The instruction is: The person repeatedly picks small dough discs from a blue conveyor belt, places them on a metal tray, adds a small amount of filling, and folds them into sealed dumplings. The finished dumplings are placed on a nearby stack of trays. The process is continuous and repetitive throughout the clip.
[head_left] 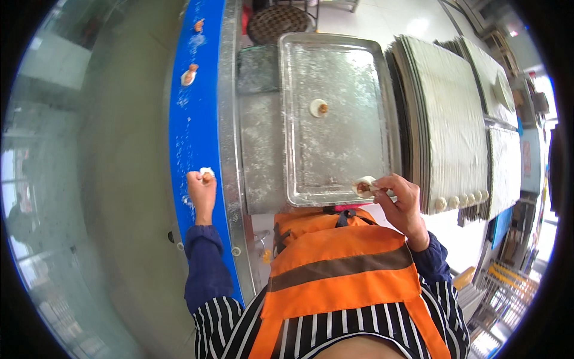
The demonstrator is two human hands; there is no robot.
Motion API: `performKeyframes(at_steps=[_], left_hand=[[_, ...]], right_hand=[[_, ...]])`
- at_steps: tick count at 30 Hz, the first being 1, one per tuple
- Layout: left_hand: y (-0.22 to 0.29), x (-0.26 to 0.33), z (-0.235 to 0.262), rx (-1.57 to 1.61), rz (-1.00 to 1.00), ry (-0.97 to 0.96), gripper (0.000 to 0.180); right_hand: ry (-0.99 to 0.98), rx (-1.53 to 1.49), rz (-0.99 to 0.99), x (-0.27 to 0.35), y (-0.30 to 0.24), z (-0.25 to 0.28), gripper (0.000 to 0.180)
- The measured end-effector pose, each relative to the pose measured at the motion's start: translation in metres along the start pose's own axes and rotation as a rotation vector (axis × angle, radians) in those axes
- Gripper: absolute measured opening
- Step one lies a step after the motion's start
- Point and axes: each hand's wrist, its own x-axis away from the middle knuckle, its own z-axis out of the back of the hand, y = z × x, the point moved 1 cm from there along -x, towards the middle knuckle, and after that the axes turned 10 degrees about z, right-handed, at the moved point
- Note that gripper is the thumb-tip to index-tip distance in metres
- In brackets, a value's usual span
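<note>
Over the blue belt, my left hand is closed on a round white dough wrapper with brown filling. My right hand pinches another filled dough wrapper above the near right corner of a floured metal tray. A white wrapper topped with a lump of filling lies near the tray's middle. Farther up the belt sits one more filled wrapper, and beyond it a lump of filling; any wrapper under that lump is hard to make out.
Right of the tray stands a tall stack of cloth-covered boards, with several white dumplings along its near edge. Between belt and tray runs a floured metal surface. A round patterned stool seat is at the far side.
</note>
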Motion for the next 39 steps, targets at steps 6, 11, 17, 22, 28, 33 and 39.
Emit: performKeyframes(at_steps=[6,11,17,22,28,33,39], left_hand=[[0.116,0.076,-0.147,0.462,-0.168,-0.575,0.035],[0.172,0.106,-0.207,0.022,-0.099,-0.792,0.037],[0.205,0.125,-0.166,0.027,-0.604,-0.405,0.056],[0.289,0.144,-0.078,1.276,0.419,-1.467,0.046],[0.319,0.153,-0.056,1.065,0.195,-1.216,0.041],[0.326,0.151,-0.056,0.845,0.022,-1.080,0.032],[0.327,0.142,-0.053,0.553,-0.181,-0.969,0.035]], right_hand=[[0.017,0.019,-0.009,0.010,0.001,0.009,0.011],[0.034,-0.026,-0.037,0.009,-0.007,0.017,0.012],[0.123,-0.180,-0.080,-0.009,0.001,0.011,0.010],[0.262,-0.457,-0.219,-0.028,0.017,-0.002,0.012],[0.192,-0.124,0.017,-0.053,0.019,0.004,0.015],[0.195,-0.040,0.003,-0.064,0.010,0.006,0.016],[0.025,0.080,0.134,-0.067,0.015,0.007,0.017]])
